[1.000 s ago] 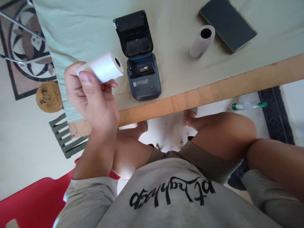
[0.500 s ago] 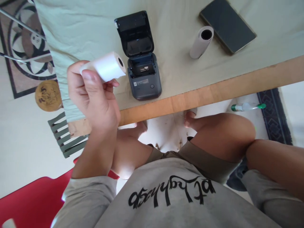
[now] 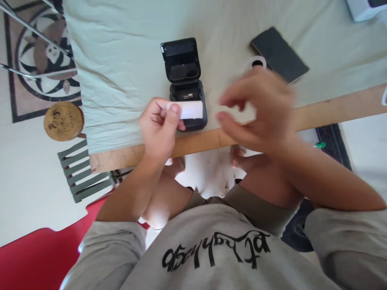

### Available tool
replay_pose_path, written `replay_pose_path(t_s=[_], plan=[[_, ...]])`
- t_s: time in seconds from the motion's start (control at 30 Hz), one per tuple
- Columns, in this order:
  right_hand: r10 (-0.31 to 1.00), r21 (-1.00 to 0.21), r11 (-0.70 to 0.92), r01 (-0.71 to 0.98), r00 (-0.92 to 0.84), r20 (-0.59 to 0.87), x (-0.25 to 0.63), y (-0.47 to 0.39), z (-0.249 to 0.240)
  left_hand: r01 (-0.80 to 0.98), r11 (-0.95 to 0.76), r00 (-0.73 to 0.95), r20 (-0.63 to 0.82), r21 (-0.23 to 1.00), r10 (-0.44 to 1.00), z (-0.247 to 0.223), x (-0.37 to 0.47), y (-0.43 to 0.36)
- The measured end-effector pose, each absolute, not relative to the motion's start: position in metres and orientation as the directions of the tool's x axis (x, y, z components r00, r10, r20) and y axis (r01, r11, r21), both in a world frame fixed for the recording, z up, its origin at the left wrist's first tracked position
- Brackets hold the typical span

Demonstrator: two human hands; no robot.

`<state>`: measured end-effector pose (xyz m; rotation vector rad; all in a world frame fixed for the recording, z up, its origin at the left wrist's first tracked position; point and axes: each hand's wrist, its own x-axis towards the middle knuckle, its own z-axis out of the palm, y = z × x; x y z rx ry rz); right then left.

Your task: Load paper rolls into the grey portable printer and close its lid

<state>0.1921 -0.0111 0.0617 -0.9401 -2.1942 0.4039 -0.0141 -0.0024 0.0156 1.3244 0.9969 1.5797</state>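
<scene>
My left hand (image 3: 160,125) grips a white paper roll (image 3: 192,110) by its left end, holding it level over the front of a small dark label printer (image 3: 201,90). The printer's lid (image 3: 181,60) is tipped back, so its inner bay shows; the roll covers part of the body. To the right of the printer, my right hand (image 3: 256,108) is blurred by motion, its thumb and fingers apart with nothing between them. Behind that hand, a second paper roll (image 3: 258,60) stands on end, with only its top rim visible.
A dark phone (image 3: 279,54) lies on the green tablecloth (image 3: 121,48) beside the second roll. The table's wooden edge (image 3: 338,101) runs in front of me. A pale object (image 3: 359,10) sits at the far right corner. A round stool (image 3: 63,121) and slatted chair (image 3: 81,173) are left.
My left hand has moved right and turned the roll level, bringing it over the printer. My right hand has come up over the table edge, hiding most of the standing roll.
</scene>
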Motion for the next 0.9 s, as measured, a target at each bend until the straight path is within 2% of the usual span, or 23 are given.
replay_pose_path(t_s=[0.13,0.3,0.43,0.57,0.6,0.73,0.8,0.9], plan=[[0.661,-0.366,0.745,0.558,-0.538,0.524,0.160,0.005,0.057,-0.014,-0.292,-0.109,0.289,0.956,0.951,0.034,0.004,-0.017],[0.645,-0.380,0.757,0.531,-0.516,0.564,0.159,-0.002,0.049,0.029,-0.236,-0.090,0.238,0.971,0.967,0.048,0.013,-0.022],[0.698,-0.479,0.715,0.509,-0.490,0.522,0.167,0.006,0.043,0.148,-0.283,-0.058,0.294,0.948,0.954,0.035,0.003,-0.007],[0.808,-0.666,0.589,0.458,-0.305,0.504,0.168,0.026,0.029,0.329,-0.292,-0.257,0.383,0.898,0.888,0.018,-0.016,0.017],[0.830,-0.708,0.557,0.434,-0.267,0.489,0.167,0.031,0.026,0.395,-0.242,-0.260,0.361,0.886,0.896,0.014,-0.019,0.022],[0.854,-0.802,0.517,0.300,-0.240,0.461,0.151,0.046,0.016,0.560,0.044,-0.228,0.103,0.827,0.968,0.005,-0.023,0.027],[0.856,-0.828,0.509,0.238,-0.245,0.455,0.141,0.051,0.011,0.608,0.061,-0.194,0.074,0.791,0.978,0.002,-0.019,0.024],[0.875,-0.869,0.467,0.163,-0.226,0.428,0.125,0.053,0.004,0.634,0.020,-0.164,0.109,0.773,0.980,0.000,-0.014,0.020]])
